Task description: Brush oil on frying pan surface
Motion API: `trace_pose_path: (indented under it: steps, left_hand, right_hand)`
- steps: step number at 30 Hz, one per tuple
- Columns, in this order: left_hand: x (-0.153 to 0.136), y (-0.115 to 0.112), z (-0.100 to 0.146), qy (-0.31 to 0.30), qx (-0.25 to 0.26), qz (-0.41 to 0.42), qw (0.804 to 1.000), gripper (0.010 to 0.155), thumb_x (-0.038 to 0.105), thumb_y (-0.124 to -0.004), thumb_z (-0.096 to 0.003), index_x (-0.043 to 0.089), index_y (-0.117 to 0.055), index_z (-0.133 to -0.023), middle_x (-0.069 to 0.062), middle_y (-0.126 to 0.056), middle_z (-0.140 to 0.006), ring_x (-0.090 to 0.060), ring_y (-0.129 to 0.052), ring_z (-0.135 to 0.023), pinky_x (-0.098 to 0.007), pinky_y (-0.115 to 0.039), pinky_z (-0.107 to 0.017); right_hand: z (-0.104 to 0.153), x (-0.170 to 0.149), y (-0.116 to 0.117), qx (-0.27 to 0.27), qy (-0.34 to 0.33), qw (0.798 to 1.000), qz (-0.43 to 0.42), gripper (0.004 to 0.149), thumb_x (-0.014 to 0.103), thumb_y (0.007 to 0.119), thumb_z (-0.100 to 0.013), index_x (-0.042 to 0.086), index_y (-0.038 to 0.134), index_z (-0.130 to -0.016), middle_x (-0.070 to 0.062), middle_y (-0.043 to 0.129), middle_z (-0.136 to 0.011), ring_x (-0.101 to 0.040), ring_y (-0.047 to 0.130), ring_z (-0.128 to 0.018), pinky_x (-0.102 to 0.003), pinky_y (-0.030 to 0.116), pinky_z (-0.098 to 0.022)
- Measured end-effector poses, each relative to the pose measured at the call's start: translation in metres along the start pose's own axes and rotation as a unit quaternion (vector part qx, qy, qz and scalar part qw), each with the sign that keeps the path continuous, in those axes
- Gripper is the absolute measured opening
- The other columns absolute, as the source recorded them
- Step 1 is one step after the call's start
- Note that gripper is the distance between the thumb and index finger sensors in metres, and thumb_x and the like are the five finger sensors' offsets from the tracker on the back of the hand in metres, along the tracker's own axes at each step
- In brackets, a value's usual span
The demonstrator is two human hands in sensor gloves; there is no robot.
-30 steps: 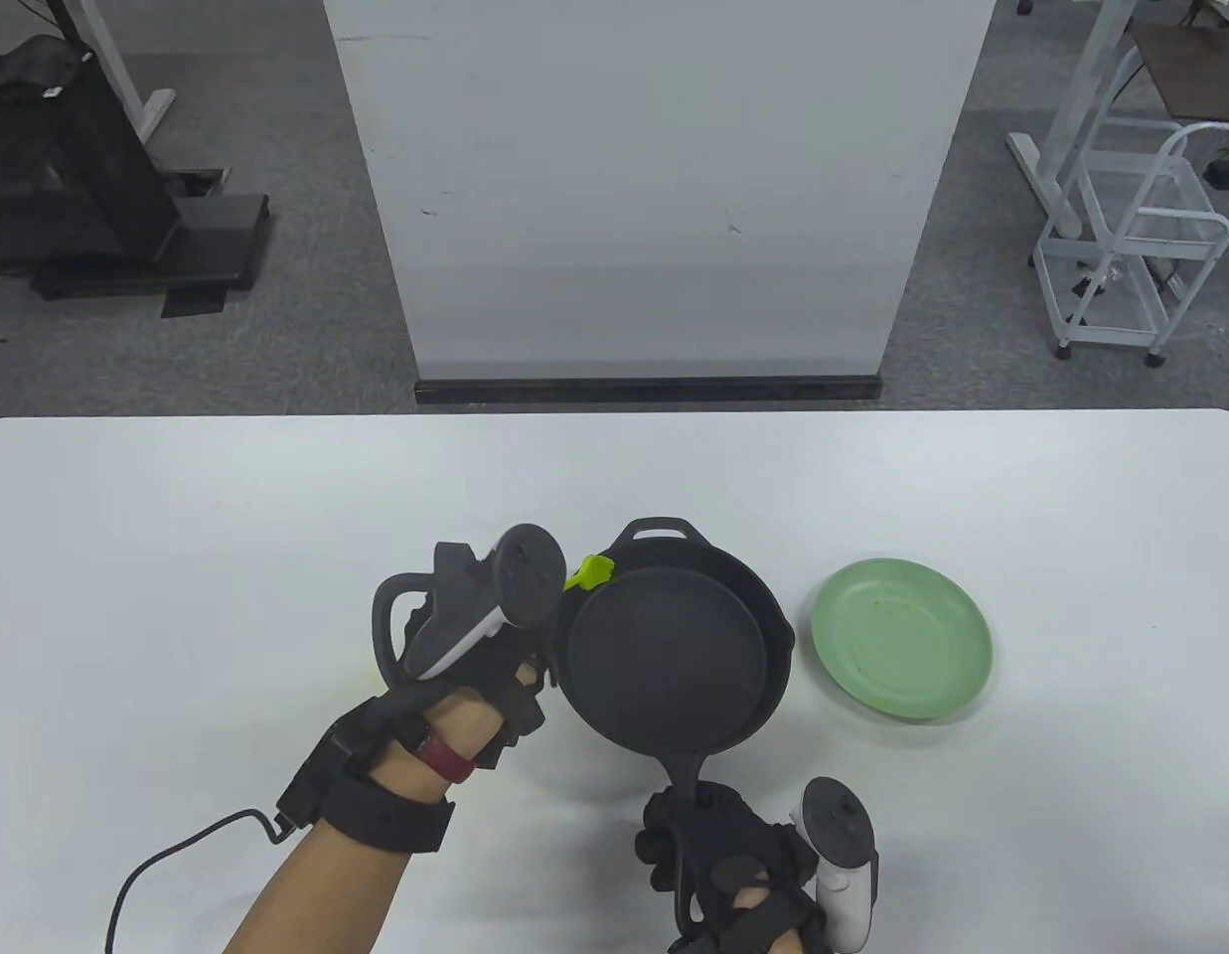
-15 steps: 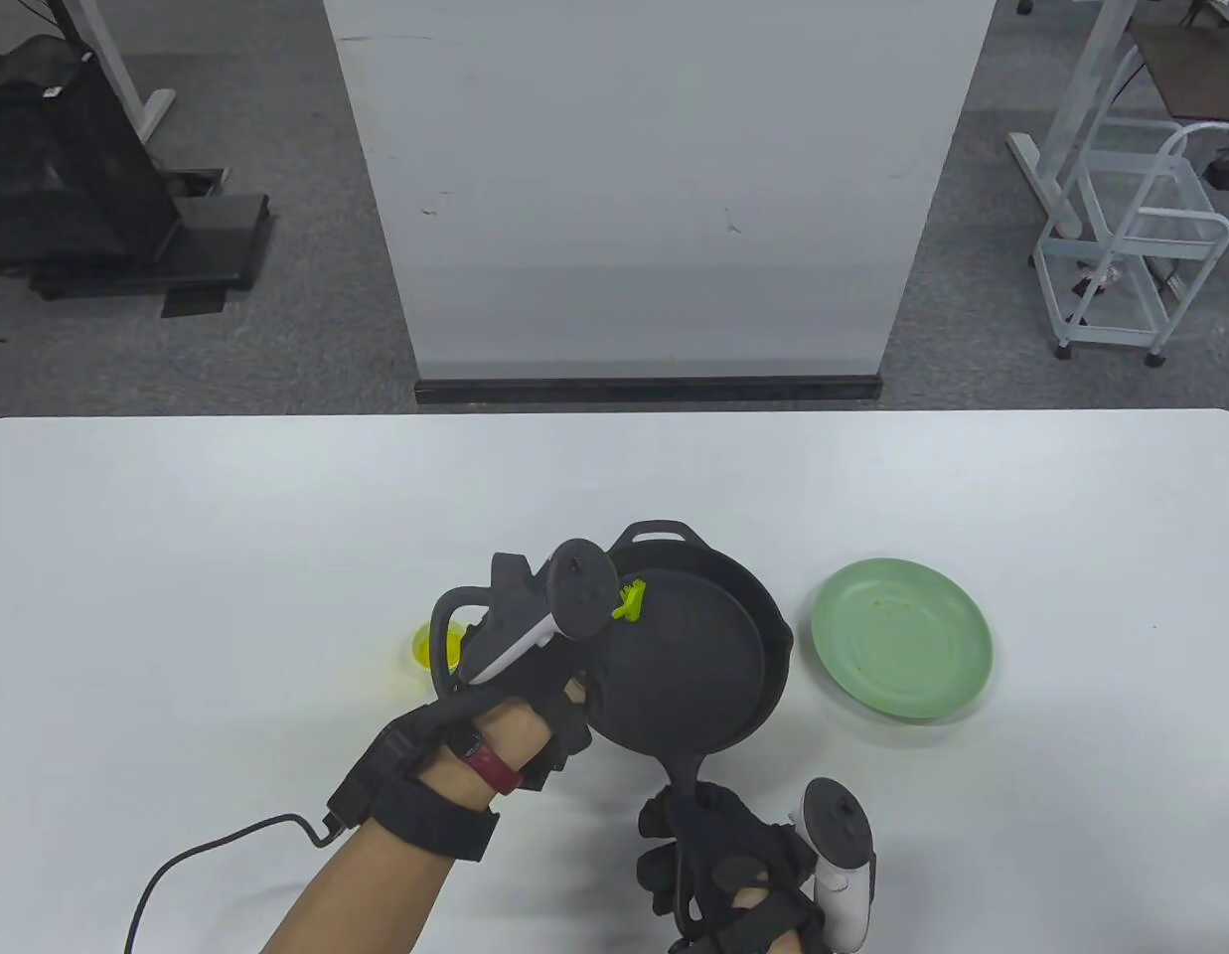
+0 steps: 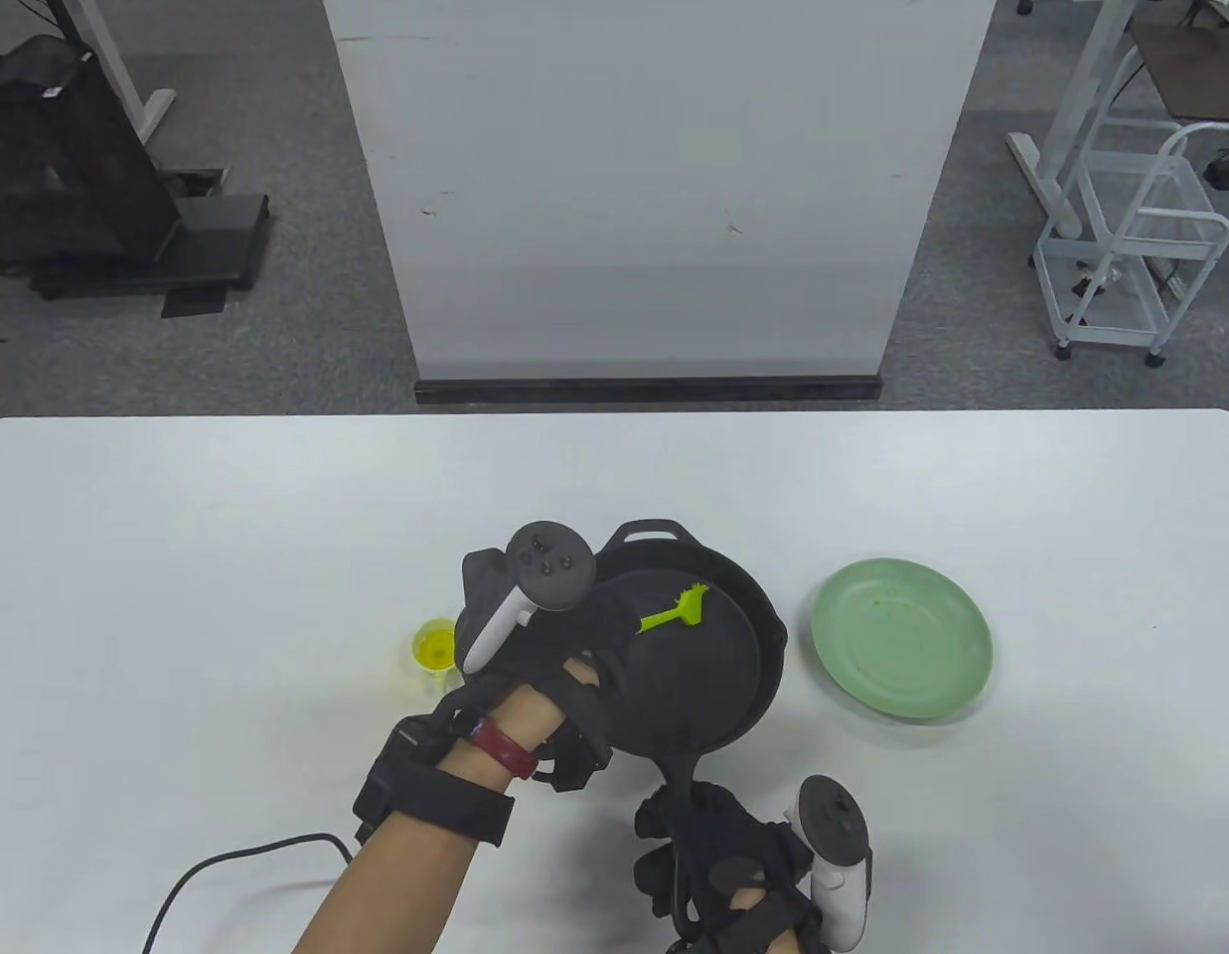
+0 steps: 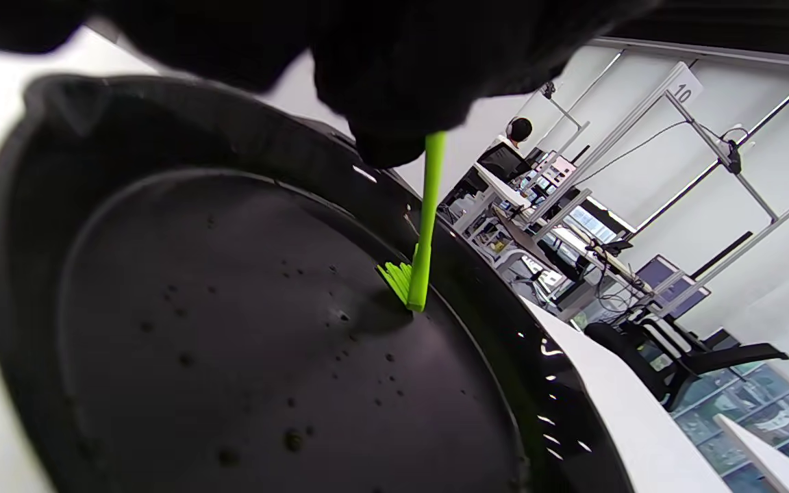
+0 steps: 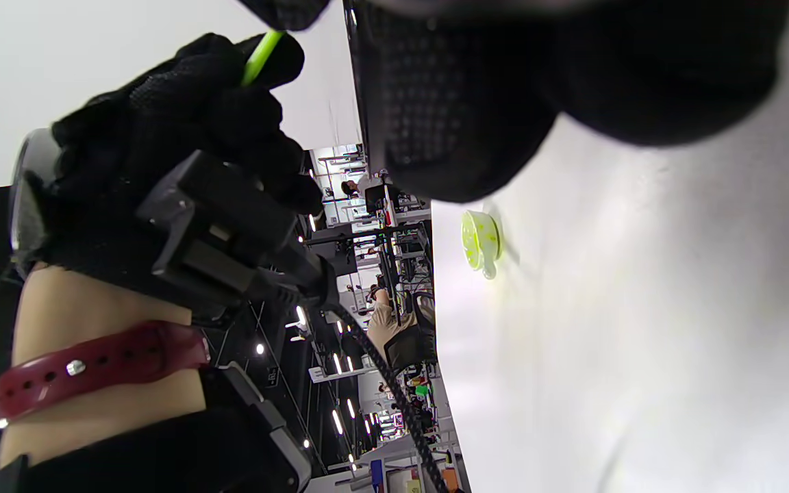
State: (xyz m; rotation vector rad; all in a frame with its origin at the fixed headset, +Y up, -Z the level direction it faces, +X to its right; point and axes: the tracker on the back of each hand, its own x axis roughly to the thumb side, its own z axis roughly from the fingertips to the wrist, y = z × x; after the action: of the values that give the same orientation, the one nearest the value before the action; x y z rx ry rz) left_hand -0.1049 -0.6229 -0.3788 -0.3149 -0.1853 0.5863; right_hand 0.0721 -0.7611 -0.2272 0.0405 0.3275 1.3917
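Note:
A black cast-iron frying pan point(image 3: 713, 676) sits tilted at the table's middle front. My right hand point(image 3: 718, 855) grips its handle near the front edge. My left hand point(image 3: 564, 646) holds a thin bright green brush point(image 3: 674, 613) by its stem, and the bristles touch the pan's inner surface near its far side. In the left wrist view the green brush point(image 4: 422, 260) stands with its bristles on the dark pan floor point(image 4: 230, 329), which is speckled with small droplets. A small cup of yellow oil point(image 3: 436, 648) stands on the table just left of my left hand.
A pale green plate point(image 3: 902, 636) lies to the right of the pan. A black cable point(image 3: 227, 874) trails from my left wrist over the table's front left. The oil cup also shows in the right wrist view point(image 5: 480, 241).
My left hand has moved right from beside the oil cup to over the pan, carrying the brush from the pan's left rim onto its inner surface. The right hand kept hold of the handle.

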Motion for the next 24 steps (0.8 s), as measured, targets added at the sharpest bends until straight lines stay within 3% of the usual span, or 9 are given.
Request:
trace_pose_path:
  steps: [7,24]
  left_hand:
    - [0.001,0.002,-0.006,-0.006,-0.030,0.093,0.995,0.048,0.038,-0.070,-0.0482,0.009,-0.078,-0.086,0.004,-0.096,-0.032,-0.021,-0.091,-0.012,-0.045,-0.084,-0.017]
    - [-0.033,0.034,0.002,0.066,-0.006,-0.030,0.997,0.047,0.039,-0.072,-0.0477,0.011,-0.081,-0.084,0.005,-0.096,-0.029,-0.020,-0.090,-0.009,-0.044,-0.084,-0.015]
  right_hand:
    - [0.001,0.002,-0.001,-0.005,-0.008,1.000,0.001,0.052,0.036,0.068,-0.046,-0.002,0.058,-0.081,-0.031,0.069,-0.077,-0.018,0.099,-0.032,-0.030,0.089,-0.017]
    - [0.002,0.001,-0.002,-0.010,-0.007,1.000,-0.003,0.053,0.036,0.066,-0.047,-0.003,0.056,-0.081,-0.032,0.066,-0.078,-0.017,0.097,-0.032,-0.029,0.088,-0.018]
